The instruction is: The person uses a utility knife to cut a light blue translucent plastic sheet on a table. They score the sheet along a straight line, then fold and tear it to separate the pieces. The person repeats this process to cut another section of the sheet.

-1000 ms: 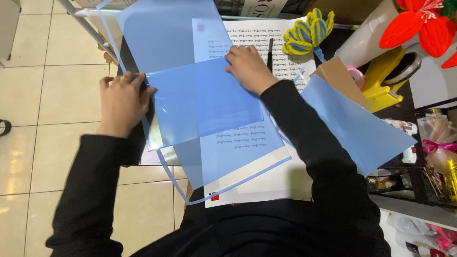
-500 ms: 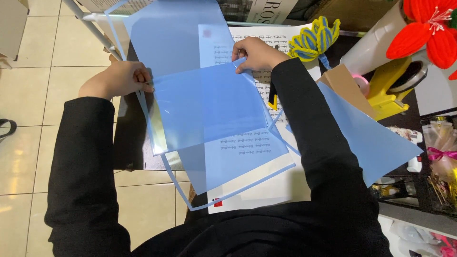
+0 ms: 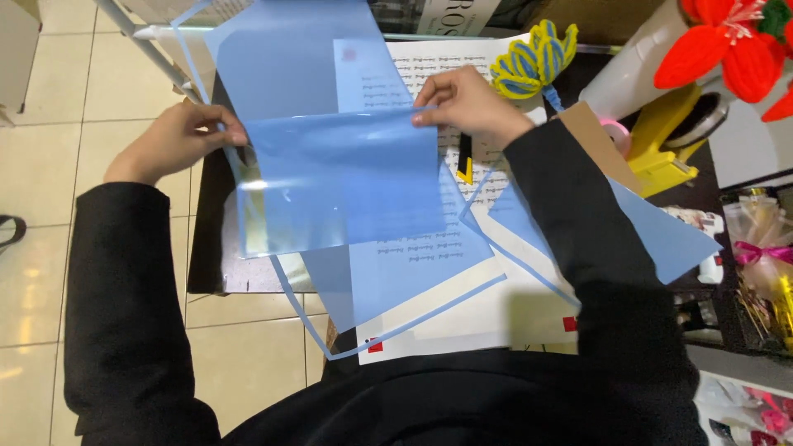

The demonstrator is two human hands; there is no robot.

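Blue sheet [image 3: 343, 182] — between both hands' fingers [image 3: 425, 111]

I see even, fairly bright light from overhead, with soft shadows under the sheets and sleeves. Glare streaks the left part of the blue sheet [image 3: 343, 182] and the floor tiles [image 3: 49, 165]. The picture is mostly sharp, only slightly soft at the edges.

1 head camera looks steeply down, close over the desk [image 3: 216, 248].
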